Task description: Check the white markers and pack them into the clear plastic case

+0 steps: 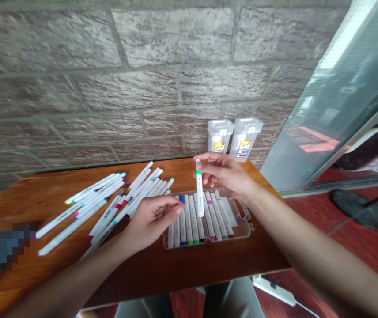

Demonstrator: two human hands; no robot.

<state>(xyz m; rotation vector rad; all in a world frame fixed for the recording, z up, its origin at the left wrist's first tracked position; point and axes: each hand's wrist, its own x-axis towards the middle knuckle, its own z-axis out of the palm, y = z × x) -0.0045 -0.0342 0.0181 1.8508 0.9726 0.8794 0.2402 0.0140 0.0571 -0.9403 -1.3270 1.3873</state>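
My right hand (224,172) pinches a white marker (200,194) with a green band near its top end. The marker hangs nearly upright above an open clear plastic case (248,232). Inside the case several white markers (216,216) lie side by side, some with blue, green or purple bands. My left hand (154,218) is over the case's left edge, thumb and forefinger drawn together near the markers there. Whether those fingers hold anything is hidden. Left of that hand, a loose pile of white markers (101,192) with coloured ends is spread on the wooden table (172,269).
Two clear lidded containers (220,134) with yellow labels stand at the back against the brick wall (149,88). A glass panel (321,110) rises at the right. A white power strip (275,291) lies on the red floor. A pixelated dark object (3,256) sits at the left edge.
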